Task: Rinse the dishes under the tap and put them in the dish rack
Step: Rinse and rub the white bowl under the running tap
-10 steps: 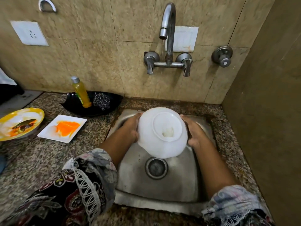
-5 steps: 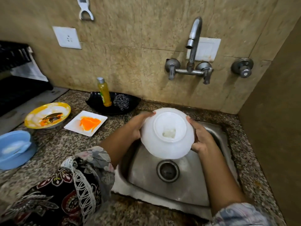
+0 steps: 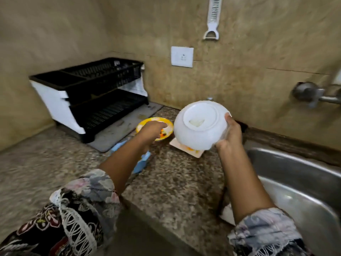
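My right hand [image 3: 231, 138] grips the rim of a white bowl [image 3: 199, 126], which is tilted with its base toward me. It hangs above the counter, left of the steel sink [image 3: 295, 183]. My left hand [image 3: 152, 130] holds nothing and hovers, blurred, over a yellow plate [image 3: 147, 121] with food smears. The black two-tier dish rack [image 3: 92, 93] with white sides stands at the back left on a grey mat [image 3: 120, 133]. Both of its tiers look empty.
A white square plate [image 3: 193, 153] with an orange smear lies under the bowl. A blue bowl [image 3: 143, 160] sits partly behind my left forearm. A tap valve [image 3: 310, 93] sticks out of the wall at the right. A socket [image 3: 182, 56] and a hanging peeler [image 3: 212, 21] are on the wall.
The bowl has left the sink and moved left over the counter. My left hand let go of it and now hovers over the yellow plate. My view swung left to the rack.
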